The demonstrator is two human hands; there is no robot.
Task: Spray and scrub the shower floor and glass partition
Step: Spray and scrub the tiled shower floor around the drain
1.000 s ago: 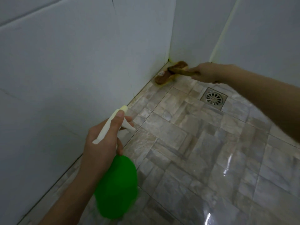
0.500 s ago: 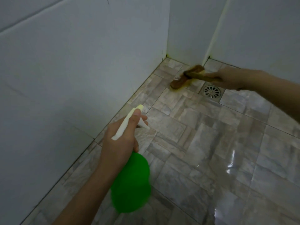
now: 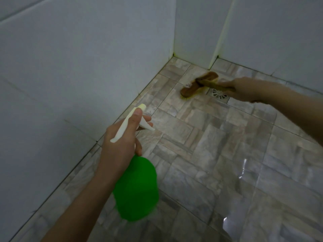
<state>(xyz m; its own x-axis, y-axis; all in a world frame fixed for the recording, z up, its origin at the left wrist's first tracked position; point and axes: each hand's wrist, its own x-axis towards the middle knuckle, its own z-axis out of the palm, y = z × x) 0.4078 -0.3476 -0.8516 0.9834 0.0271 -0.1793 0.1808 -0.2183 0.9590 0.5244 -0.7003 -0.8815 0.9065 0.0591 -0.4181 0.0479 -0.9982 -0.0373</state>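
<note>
Gripping the neck of a green spray bottle [image 3: 136, 189], the left hand [image 3: 120, 147] holds it above the shower floor [image 3: 209, 154] in the near part of the view. The thumb lies along the top of the white spray head [image 3: 122, 130], and 1 or 2 fingers curl under it at the trigger. The nozzle points forward, toward the far corner. The green body hangs below the hand, a little blurred, and it does not touch the floor.

The right hand [image 3: 244, 91] reaches in from the right side and is closed around the handle of a wooden scrub brush [image 3: 197, 84]. The brush head lies flat on the tiles with its yellowish bristles down, just left of the round metal drain [image 3: 218, 94]. The handle passes over the top edge of the drain.

The floor has grey-beige stone-pattern tiles and looks wet, with bright reflections at the lower right. White wall tiles [image 3: 70, 67] stand at the left and behind, and they meet in the corner near the brush.
</note>
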